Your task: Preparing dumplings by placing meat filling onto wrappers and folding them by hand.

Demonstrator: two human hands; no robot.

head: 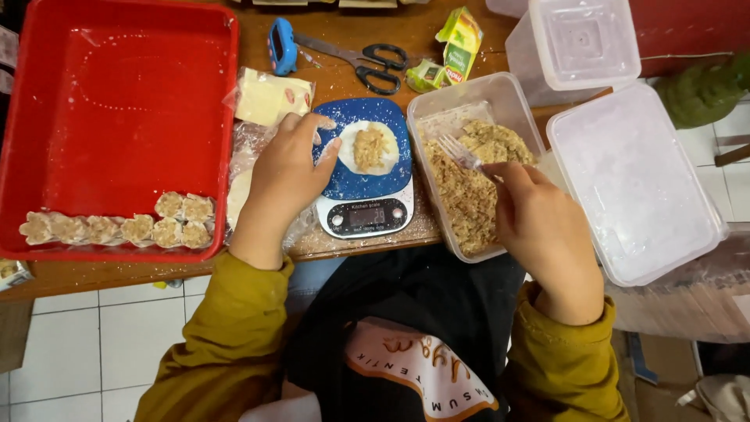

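A round dumpling wrapper (384, 160) with a lump of minced filling (370, 148) lies on a blue kitchen scale (366, 176). My left hand (285, 176) rests at the scale's left edge, its fingertips touching the wrapper's rim. My right hand (539, 227) holds a clear plastic fork (461, 152) over a clear tub of minced filling (473, 184). Several shaped dumplings (125, 227) sit in a row along the near side of a red tray (117, 101).
A pack of wrappers (269, 98) lies beside the tray. Scissors (367, 62), a blue timer (282, 45) and green sachets (453, 47) lie at the back. An upturned lid (637, 187) and an empty tub (578, 43) stand right. The wooden table edge runs near me.
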